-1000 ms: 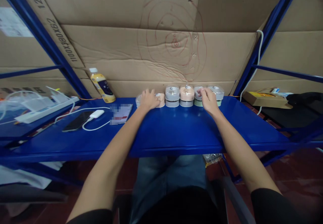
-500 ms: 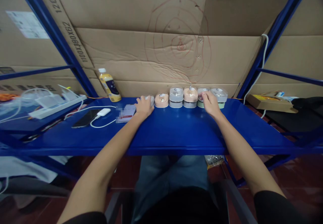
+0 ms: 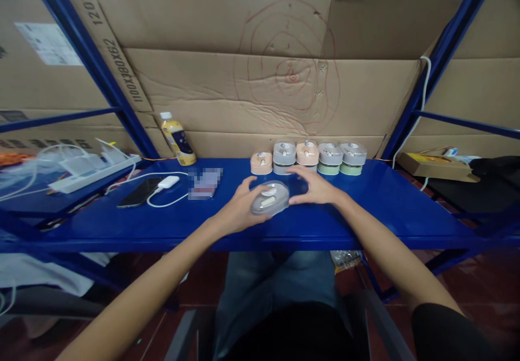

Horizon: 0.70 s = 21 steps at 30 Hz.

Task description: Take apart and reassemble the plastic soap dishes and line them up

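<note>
A small grey case with a clear lid is tilted above the middle of the blue table, its edges slightly blurred. My left hand is closed around its left side, thumb and fingers on the lid and rim. Just right of the case, my right hand is held with thumb and fingers apart, close to the rim; whether the thumb touches it I cannot tell. Behind the hands, similar cases stand along the cardboard: a single peach case, then stacked pairs such as the grey pair and a grey-over-green pair.
A blue metal table runs across the view. On its left side are a yellow drink bottle, a phone, a white charger with cable, and a pixelated flat item. A cardboard box lies at right.
My left hand has brought the grey case from the left end of the row toward me and to the right. My right hand has left the stacks and moved left beside that case.
</note>
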Available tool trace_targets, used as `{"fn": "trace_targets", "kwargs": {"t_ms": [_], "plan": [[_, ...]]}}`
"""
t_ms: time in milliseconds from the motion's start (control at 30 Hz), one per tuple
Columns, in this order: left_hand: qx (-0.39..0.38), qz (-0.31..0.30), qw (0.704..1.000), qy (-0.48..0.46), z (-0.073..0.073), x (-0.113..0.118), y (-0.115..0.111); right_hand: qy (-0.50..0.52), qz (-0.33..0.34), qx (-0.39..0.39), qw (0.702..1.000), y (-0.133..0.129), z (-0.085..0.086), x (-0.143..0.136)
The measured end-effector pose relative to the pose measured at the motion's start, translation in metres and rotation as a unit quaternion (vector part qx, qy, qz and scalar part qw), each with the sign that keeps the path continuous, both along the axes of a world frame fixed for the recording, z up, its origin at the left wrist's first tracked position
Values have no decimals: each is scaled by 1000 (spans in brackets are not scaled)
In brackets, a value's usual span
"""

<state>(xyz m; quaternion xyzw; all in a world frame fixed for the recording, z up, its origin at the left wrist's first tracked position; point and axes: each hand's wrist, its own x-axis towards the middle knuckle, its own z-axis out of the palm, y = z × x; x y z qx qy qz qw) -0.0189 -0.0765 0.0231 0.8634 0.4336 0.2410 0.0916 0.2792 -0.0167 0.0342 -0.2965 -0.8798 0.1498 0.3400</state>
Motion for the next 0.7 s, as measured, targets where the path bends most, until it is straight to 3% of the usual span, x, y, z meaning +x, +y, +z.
{"fn": "trace_targets", "kwargs": {"t_ms": [100,167,367,533,700], "plan": [[-33,-119,991,-58,-4,18,18,-71,38,-21,997,-8,-6,-13],[-40,-151,982,-101,-9,28,32,-89,31,-35,995,-9,-7,-16],[-87,-158,971,-158,-20,35,59,-61,-43,-60,995,1,4,10],[-38,-173,981,-83,-19,27,55,-5,-149,-83,985,12,17,46],[-12,-164,985,-54,-16,27,49,-18,-223,-94,970,20,14,57]]}}
